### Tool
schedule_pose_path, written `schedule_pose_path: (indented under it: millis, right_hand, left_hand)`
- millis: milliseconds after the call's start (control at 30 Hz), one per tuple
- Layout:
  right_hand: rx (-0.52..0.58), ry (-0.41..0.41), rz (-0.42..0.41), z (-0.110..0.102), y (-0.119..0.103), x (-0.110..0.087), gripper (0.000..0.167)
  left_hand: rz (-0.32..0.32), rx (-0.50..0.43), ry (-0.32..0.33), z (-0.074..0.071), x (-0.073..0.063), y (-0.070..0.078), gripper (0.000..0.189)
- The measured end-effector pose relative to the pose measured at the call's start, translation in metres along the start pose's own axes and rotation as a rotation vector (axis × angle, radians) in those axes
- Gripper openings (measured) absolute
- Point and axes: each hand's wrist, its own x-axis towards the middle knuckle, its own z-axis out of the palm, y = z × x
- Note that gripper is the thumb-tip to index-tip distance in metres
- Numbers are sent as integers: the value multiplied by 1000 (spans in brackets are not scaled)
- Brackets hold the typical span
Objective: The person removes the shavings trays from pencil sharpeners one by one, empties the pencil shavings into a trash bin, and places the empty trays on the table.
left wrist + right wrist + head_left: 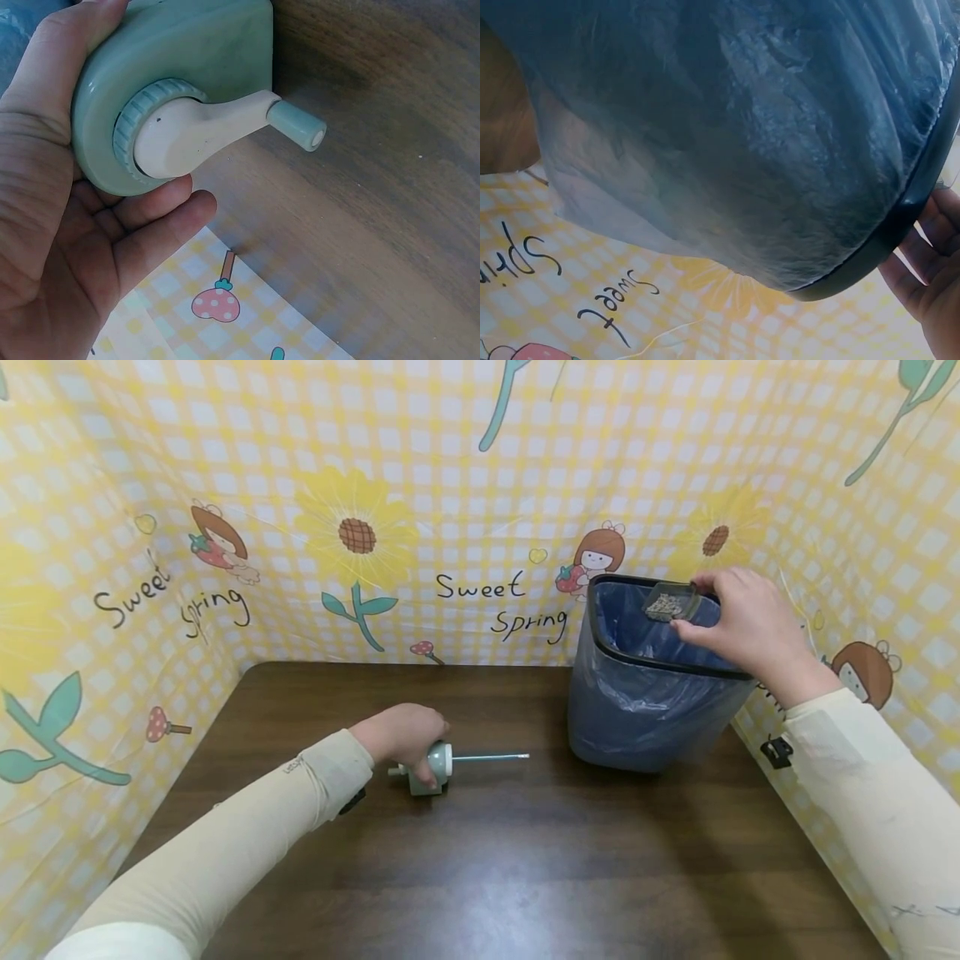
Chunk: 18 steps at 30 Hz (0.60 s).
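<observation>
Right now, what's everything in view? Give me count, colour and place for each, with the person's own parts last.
Sharpener: 1, pale green, on the table, in the left hand
Crank: 1, white with green knob, on the sharpener, opposite the pencil
Pencil: 1, teal, sticking out toward the bin
Tray: 1, dark see-through, held over the bin
Shavings: uncounted, pale, in the tray
Bin: 1, black-rimmed, right rear of table
Liner: 1, blue, over the bin
Table: 1, dark brown, beneath
Backdrop: pieces unclear, yellow-and-white check, around the table
Left hand: 1, bare, fingers round the sharpener
Right hand: 1, bare, pinching the tray
Sleeves: 2, cream, both arms
</observation>
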Motion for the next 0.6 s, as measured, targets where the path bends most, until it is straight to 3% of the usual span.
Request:
schedule_pose_path:
  millis: [333,600]
  right_hand:
    - [-41,2,-35,-2,4,2,63]
    - [-145,21,-107,-1,7,1,63]
  left_hand:
    - [4,2,0,1,2,-1,90]
    - [3,1,-4,0,1,0,89]
